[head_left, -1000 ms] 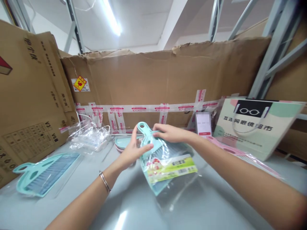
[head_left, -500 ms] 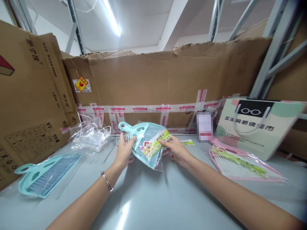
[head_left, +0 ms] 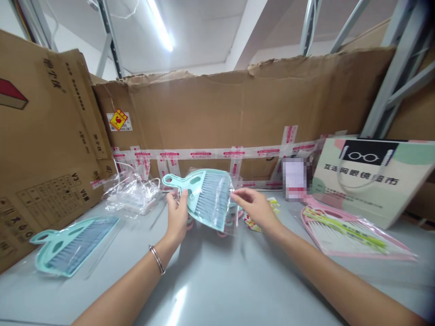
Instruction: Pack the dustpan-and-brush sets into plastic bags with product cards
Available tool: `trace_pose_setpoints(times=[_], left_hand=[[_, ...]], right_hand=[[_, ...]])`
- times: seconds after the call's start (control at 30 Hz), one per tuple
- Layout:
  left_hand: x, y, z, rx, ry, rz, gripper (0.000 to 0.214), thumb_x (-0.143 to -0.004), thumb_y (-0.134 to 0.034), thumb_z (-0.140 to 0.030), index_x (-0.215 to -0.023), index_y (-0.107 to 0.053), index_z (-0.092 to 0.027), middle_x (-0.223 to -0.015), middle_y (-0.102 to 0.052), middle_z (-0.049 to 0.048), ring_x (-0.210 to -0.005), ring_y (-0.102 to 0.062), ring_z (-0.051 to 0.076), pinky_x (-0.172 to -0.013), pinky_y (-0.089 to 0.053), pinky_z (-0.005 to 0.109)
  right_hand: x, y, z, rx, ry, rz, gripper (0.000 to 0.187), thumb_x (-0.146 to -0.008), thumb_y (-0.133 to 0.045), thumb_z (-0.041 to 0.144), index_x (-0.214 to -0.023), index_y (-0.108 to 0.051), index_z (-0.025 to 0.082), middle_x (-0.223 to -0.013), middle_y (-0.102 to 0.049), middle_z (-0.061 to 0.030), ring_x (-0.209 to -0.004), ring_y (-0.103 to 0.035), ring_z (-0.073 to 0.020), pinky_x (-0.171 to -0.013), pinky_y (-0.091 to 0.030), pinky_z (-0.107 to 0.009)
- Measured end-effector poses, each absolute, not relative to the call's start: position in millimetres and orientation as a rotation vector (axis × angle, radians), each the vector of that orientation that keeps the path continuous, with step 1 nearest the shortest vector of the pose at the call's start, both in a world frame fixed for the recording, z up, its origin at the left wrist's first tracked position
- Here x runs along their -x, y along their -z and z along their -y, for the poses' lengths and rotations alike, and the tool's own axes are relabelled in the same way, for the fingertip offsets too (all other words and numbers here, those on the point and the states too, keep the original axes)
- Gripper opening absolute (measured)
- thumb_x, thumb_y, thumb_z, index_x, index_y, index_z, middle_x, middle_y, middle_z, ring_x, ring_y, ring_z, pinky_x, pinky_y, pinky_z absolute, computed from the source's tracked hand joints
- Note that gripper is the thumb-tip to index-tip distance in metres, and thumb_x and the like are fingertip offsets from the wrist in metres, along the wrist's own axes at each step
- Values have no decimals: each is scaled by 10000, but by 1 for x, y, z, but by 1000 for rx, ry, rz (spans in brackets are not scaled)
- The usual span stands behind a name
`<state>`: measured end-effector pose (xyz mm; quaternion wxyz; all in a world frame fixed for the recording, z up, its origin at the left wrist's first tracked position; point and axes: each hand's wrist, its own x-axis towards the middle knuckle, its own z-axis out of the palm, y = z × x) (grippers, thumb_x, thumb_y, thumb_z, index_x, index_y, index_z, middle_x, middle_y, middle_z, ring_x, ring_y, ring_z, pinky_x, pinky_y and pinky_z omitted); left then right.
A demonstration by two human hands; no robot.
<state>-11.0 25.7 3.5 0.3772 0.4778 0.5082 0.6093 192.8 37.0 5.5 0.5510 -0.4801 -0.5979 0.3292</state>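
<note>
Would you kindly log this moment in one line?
Left hand: gripping bagged teal dustpan-and-brush set near handle | Right hand: at set's bristle-side edge | Right side: pink dustpan-and-brush set

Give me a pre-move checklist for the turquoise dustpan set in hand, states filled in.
1. Left hand holding the turquoise dustpan set at its handle end: ok.
2. Right hand fingers at the far edge of its clear bag: ok, they seem to pinch it.
3. Printed card showing on the front of the held set: not ok, none visible; a colourful card lies on the table below the right hand.
4. Bag opening closed: cannot tell.
5. Pink dustpan set off to the right, with a green card across it: ok.
</note>
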Motion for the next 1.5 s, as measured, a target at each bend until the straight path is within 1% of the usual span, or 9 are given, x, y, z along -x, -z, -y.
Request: trace_pose_setpoints(times=[0.2, 0.37, 0.53, 0.63, 0.77, 0.83, 1.07, 1.3, 1.5], left_hand=[[7, -20, -9, -1286, -1349, -1105, 451, -671, -635, -510, -958, -400, -253, -657, -507, -73, -384, -457, 45, -342, -267, 134], [27, -31, -21, -1548, -1042, -934, 346, -576, -756, -305, -773, -513, -159, -704, -619, 25, -568, -597, 131, -436, -418, 195], [98, -45, -46, -1502, -1577, -1245, 283, -610, -699, -355, -678, -521, -146, -739, -645, 50, -740, -634, 180, -630, -519, 286], [154, -52, -52, -1297, -1743, -1778, 294, -607, -674, -331, -760, -519, -133, -833, -631, 91, -903, -617, 281, -780, -502, 436], [164, -56, -44, -1462, -1915, -2152, 635, -592, -701, -267, -1142, -444, -81, -1297, -410, 222, -1287, -228, 434, -1001, -248, 597], [135, -56, -39, -1744, -1957, -1983, 657, -672, -652, -304, -1243, -383, -125, -1393, -310, 190, -1316, -213, 366, -1043, -240, 535], [36, -31, -23, -1667, -1155, -731, 531, -711, -646, -407, -1188, -493, -231, -1259, -526, 127, -986, -598, 266, -753, -536, 383], [29, -43, -7, -1776, -1326, -695, 339, -681, -693, -296, -991, -620, -182, -1354, -446, 116, -1161, -481, 328, -720, -537, 316], [51, -60, -6, -1949, -1727, -821, 256, -758, -614, -296, -981, -570, -180, -1215, -547, 105, -1121, -514, 255, -880, -466, 353]], right_hand=[[-181, 1, -28, 935, -1418, 1056, 249, -642, -699, 268, -842, -574, 188, -738, -663, -23, -635, -607, -147, -553, -491, -245], [-199, -9, -21, 984, -1490, 1016, 155, -675, -684, 205, -814, -617, 192, -823, -691, -29, -708, -639, -154, -632, -515, -248], [-221, -4, -35, 1070, -1363, 981, 176, -675, -676, 177, -847, -639, 193, -893, -698, -47, -793, -650, -190, -672, -530, -294], [-233, 7, -49, 1059, -1321, 957, 121, -687, -654, 176, -806, -637, 189, -885, -699, -57, -823, -652, -210, -720, -538, -334], [-231, 11, -52, 961, -1409, 1004, 103, -683, -663, 207, -777, -624, 194, -854, -700, -59, -844, -653, -230, -766, -537, -374], [-223, 6, -45, 923, -1461, 1028, 101, -687, -665, 216, -776, -623, 194, -855, -698, -58, -830, -654, -218, -764, -537, -353], [-192, -12, -19, 891, -1655, 1131, 227, -667, -673, 244, -870, -611, 164, -838, -675, -73, -725, -639, -185, -652, -534, -298], [-173, -38, -5, 1008, -351, 1671, 382, -672, -645, 382, -1036, -575, 292, -1001, -505, -54, -948, -510, -230, -728, -482, -381], [-174, -85, -14, 922, -33, 2003, 165, -734, -558, 225, -881, -630, 208, -847, -495, -37, -738, -511, -166, -722, -436, -347]])
